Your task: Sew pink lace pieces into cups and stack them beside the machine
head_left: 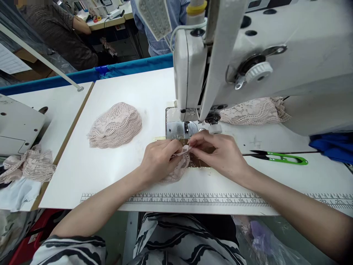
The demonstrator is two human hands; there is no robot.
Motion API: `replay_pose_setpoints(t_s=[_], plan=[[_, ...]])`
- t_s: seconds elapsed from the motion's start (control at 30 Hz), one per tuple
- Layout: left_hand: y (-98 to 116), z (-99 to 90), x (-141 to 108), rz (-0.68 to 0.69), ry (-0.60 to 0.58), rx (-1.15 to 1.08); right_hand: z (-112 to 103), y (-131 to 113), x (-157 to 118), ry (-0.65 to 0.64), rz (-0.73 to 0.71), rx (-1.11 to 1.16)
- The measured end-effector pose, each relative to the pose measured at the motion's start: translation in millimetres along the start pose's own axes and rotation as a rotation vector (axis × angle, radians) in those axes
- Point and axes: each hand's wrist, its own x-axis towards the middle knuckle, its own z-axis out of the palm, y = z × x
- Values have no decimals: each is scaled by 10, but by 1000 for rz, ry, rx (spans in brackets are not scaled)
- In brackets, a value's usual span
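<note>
Left hand (160, 160) and right hand (222, 154) are both pinching a lace piece (176, 173) mid-frame, and there's a lace pile (116, 127) left of centre on the surface (150, 92).

Just beyond the worktop's (68, 184) front edge, a white top (176, 239) is being worn, its cloth being crossed by wavy black bands. The left forearm (103, 204) is being left bare below a loose sleeve (71, 250) of matching print.

The white table (154, 84) bears stacked lace (116, 127) and green snips (285, 155).
</note>
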Motion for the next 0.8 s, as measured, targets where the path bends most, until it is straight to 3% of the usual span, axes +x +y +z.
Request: replay_pose_setpoints(t_s=[0.2, 0.47, 0.63, 0.8], plan=[[33, 9, 1, -33, 26, -51, -5, 9, 2, 36, -175, -163], [38, -3, 6, -56, 18, -51, -15, 30, 5, 5, -293, -173], [29, -8, 20, -16, 28, -12, -15, 41, -10, 6, -373, -220], [9, -7, 6, 56, 67, 20, -29, 80, -19, 57, -547, -386]])
